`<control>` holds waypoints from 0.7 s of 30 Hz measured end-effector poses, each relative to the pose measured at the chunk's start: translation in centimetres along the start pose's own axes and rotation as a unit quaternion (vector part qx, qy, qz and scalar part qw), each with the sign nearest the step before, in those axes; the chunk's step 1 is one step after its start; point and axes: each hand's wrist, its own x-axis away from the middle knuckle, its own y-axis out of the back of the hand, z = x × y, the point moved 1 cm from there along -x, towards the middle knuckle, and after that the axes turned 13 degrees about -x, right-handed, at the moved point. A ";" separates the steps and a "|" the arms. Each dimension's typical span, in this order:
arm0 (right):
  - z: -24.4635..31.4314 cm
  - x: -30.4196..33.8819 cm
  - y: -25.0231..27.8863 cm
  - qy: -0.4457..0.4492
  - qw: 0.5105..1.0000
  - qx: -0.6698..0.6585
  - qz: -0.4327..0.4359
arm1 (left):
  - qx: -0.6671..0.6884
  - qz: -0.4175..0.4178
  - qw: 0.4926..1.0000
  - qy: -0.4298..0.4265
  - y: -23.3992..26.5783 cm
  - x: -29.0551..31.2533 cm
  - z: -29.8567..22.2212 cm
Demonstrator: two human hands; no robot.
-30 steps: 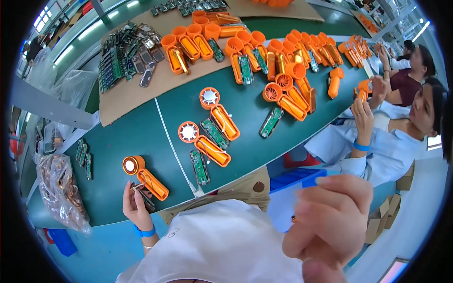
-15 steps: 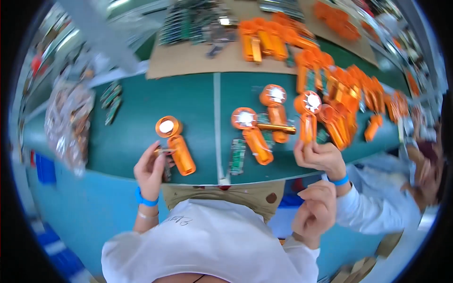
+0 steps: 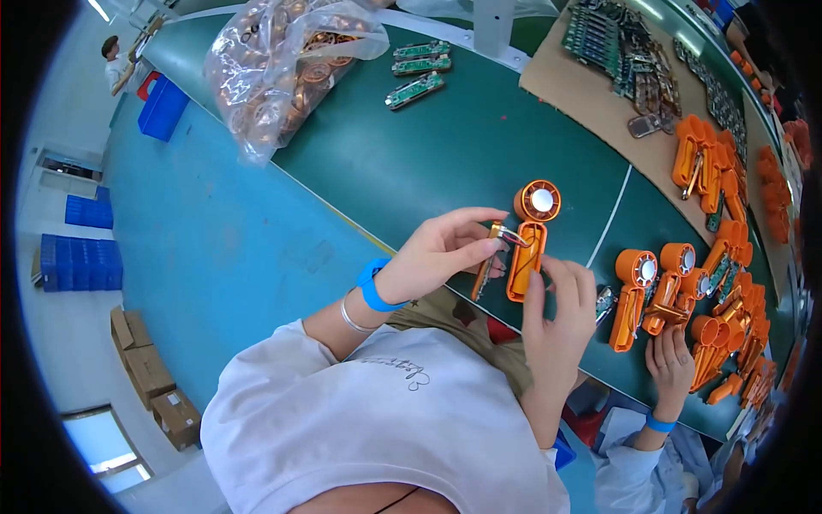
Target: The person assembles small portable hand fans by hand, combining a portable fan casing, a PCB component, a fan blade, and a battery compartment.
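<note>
While pinching a slim part (image 3: 483,276) firmly in the left hand (image 3: 437,253), hold the right hand (image 3: 561,319) curved at the lower right edge of an open orange handle shell (image 3: 525,267); cannot tell whether gripping that edge or only touching it. Have the shell lying on the green table (image 3: 411,154), just right of the part, with thin wires (image 3: 513,234) looping between the two and a round, pale-centred orange fan head (image 3: 539,200) at its upper end. See three green circuit boards (image 3: 419,65) farther off, beside a clear bag (image 3: 270,111) of copper-coloured rings (image 3: 317,72). To the right, see more orange fans (image 3: 628,317) near a co-worker's hand (image 3: 670,364).
</note>
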 end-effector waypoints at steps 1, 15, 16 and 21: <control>-0.1 0.0 -0.4 0.018 1.000 -0.007 0.009 | 0.015 -0.008 1.000 0.012 0.0 -0.1 0.1; 2.7 1.3 -1.0 0.154 0.963 0.221 0.029 | -0.024 -0.053 0.995 -0.086 -1.8 -0.6 -0.9; 2.8 1.3 -0.8 0.136 0.969 0.204 0.026 | -0.026 -0.051 0.994 -0.092 -1.8 -0.4 -0.9; 2.3 0.7 0.0 0.016 0.998 0.057 -0.012 | -0.092 -0.101 0.983 -0.123 -1.1 0.1 0.4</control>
